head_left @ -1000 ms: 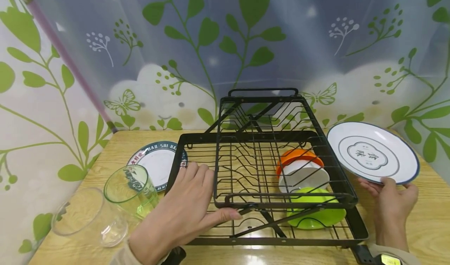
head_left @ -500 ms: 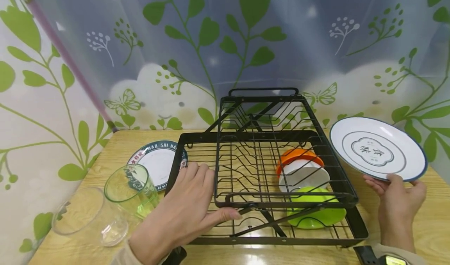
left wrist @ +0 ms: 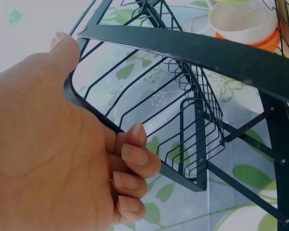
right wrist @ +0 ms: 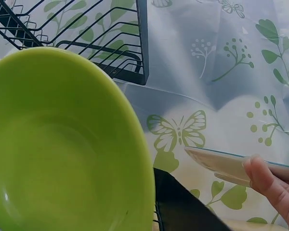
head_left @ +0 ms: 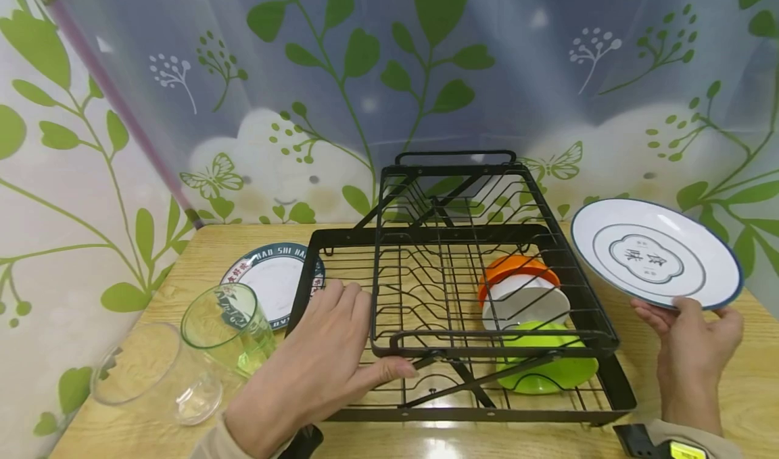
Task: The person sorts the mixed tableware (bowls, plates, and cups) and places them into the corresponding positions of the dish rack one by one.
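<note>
Black wire rack (head_left: 489,416) and blue-rimmed white plate (head_left: 657,255), both in hand

Head view. Rack: two tiers joined by crossed braces, set on a wood-grain table (head_left: 365,442). Left hand (head_left: 322,354): gripping the rack at its left side, fingers bent down beside the upper tier, thumb against the front. Right hand (head_left: 700,344): pinching the blue-rimmed white plate by its near rim, thumb above, fingers below. Plate: to the right of the rack, inner face showing, dark characters within a scalloped outline. Beneath the upper tier, at the right of the lower one: orange bowl (head_left: 505,267), white bowl (head_left: 523,303) and lime bowl (head_left: 548,374), close together, back to front. Left of the rack: lettered plate (head_left: 274,286) with a dark green rim, partly behind a green tumbler (head_left: 222,327); beside that, a clear tumbler (head_left: 152,378). At the right wrist: black strap with a yellow-lit display (head_left: 686,450). Behind: cloth (head_left: 365,107) printed with leaves and butterflies.

Left wrist view. Close-up of palm and curled fingers (left wrist: 135,155) along a rim of the upper tier, thumb tip near a corner of the frame. Top right: white and orange bowls, partly cut off.

Right wrist view. Lime bowl large at left, hollow towards the camera. Rack corner above. At right: blue-rimmed white plate almost edge-on, apart from the upper tier, right hand at its rim and only partly in view.
</note>
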A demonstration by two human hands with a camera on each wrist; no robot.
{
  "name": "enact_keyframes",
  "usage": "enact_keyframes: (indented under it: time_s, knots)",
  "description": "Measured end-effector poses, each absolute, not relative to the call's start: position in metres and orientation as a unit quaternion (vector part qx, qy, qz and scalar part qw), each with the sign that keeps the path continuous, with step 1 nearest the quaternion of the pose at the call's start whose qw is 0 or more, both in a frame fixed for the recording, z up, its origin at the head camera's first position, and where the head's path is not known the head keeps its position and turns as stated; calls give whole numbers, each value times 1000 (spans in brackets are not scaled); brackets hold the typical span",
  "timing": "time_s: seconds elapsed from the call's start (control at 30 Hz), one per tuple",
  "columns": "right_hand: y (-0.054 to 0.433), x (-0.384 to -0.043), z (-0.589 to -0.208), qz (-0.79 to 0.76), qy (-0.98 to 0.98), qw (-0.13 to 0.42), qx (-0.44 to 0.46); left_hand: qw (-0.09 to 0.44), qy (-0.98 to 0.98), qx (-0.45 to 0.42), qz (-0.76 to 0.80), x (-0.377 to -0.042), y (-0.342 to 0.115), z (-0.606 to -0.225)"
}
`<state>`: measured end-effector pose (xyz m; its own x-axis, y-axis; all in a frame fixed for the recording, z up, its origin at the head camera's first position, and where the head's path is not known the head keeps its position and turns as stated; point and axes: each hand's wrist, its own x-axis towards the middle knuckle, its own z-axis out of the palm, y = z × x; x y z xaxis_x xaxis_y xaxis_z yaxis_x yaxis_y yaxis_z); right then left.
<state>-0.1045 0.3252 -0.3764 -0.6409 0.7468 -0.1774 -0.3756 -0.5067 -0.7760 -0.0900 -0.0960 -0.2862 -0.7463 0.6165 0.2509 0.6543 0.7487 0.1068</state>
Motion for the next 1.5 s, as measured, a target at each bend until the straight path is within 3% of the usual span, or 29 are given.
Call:
enact_keyframes:
  time_s: [0.53,1.03,1.5]
  knots:
    - [337,-106,-388,837,-353,358,-216,84,-932,-339,-95,-92,-96,-285]
    - [318,-101,-361,829,-325,398,-223,84,-931,-343,-94,-91,-96,-285]
    - [320,-100,-359,824,-325,413,-213,77,-932,-341,-98,-91,-97,-285]
